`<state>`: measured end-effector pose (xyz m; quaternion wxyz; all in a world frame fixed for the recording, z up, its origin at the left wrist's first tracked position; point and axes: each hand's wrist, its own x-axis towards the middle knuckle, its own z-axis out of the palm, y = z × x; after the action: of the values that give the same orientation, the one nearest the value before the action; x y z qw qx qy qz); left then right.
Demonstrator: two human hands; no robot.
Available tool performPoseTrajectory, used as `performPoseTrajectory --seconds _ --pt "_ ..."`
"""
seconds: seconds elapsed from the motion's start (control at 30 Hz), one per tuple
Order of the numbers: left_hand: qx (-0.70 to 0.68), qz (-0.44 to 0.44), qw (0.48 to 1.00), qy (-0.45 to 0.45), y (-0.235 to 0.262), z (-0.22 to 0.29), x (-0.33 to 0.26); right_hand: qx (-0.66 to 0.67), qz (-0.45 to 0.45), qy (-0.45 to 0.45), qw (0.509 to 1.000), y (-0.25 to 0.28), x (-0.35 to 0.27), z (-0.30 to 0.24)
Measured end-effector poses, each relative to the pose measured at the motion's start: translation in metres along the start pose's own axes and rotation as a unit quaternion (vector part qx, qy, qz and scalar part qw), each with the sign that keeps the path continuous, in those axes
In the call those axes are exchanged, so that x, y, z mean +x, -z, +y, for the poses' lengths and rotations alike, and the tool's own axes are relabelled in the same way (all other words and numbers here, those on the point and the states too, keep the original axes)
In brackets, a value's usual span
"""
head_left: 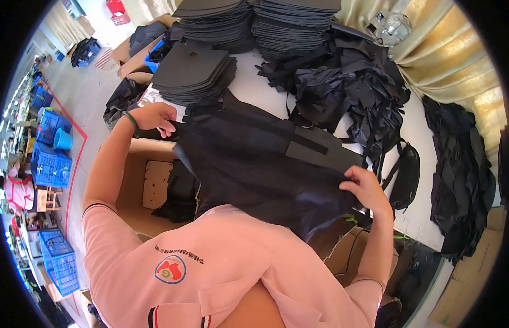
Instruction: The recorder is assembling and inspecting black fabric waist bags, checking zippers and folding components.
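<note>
Your left fingers (pixel 166 124) are curled and pinched on the upper-left corner of the black fabric panel (pixel 260 164), with a green band on that wrist; your left hand (pixel 153 116) sits just in front of the nearest foam stack (pixel 193 74). Your right fingers (pixel 357 177) are folded over the panel's lower-right edge, clamping the cloth against the palm of your right hand (pixel 368 191). Between the two grips the panel is held stretched out above the near edge of the counter (pixel 254 82) and your chest, its long axis running on a diagonal from your left hand, up and left, down to your right hand, lower right. A darker strap and a grey rectangular patch (pixel 312 147) lie across the panel toward its right end, roughly along that same diagonal. The lower edge of the panel hangs slack and folds toward your pink shirt (pixel 221 268). Under your left forearm an open cardboard box (pixel 139 180) holds a pale cut board and more dark cloth. Beyond the panel, a loose heap of black straps and offcuts (pixel 347 93) covers the right part of the counter, and two taller stacks of flat black pieces (pixel 260 22) stand at the far edge. A black pouch (pixel 406 177) lies on the counter just right of your right hand. Blue crates (pixel 49 164) stand on the floor, well off to your left.
</note>
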<state>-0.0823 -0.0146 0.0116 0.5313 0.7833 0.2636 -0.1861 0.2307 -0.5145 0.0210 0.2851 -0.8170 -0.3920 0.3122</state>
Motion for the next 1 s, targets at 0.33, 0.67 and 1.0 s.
performPoseTrajectory --seconds 0.33,0.67,1.0 --pt "0.075 -0.029 0.997 0.007 -0.012 0.014 0.074 -0.219 0.142 -0.011 0.965 -0.005 0.035 0.030" --pt "0.284 0.114 0.945 -0.114 -0.097 -0.015 0.088 -0.235 0.146 -0.026 0.961 -0.006 0.028 0.027" --pt "0.280 0.180 0.935 -0.121 -0.104 -0.028 0.100 -0.247 0.142 -0.059 0.957 -0.008 0.019 0.023"
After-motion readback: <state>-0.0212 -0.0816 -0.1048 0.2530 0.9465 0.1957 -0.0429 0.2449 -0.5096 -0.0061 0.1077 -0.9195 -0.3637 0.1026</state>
